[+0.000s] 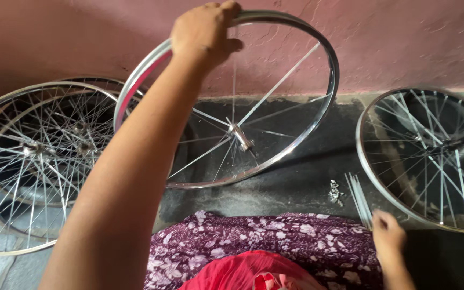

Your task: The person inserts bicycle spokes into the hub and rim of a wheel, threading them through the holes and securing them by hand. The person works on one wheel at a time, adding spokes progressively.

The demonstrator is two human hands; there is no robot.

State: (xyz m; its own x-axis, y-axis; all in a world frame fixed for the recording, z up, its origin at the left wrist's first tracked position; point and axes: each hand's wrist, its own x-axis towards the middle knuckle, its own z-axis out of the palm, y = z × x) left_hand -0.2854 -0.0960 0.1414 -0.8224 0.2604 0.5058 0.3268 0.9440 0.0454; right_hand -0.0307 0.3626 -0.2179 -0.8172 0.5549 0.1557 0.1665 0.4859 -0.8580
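My left hand (204,31) grips the top of a shiny metal bicycle wheel rim (326,102), holding it upright and tilted against the pink wall. The rim has a hub (241,137) in its middle and only some spokes laced in. My right hand (388,235) is low at the right, its fingers on the near end of a bundle of loose silver spokes (359,194) lying on the dark floor. A small pile of metal nipples (335,192) lies just left of the bundle.
Fully spoked wheels (33,156) are stacked on the floor at the left. Another spoked wheel (430,156) lies at the right, next to the spoke bundle. My lap, in purple floral cloth (264,239), fills the bottom centre. The pink wall (404,43) closes the back.
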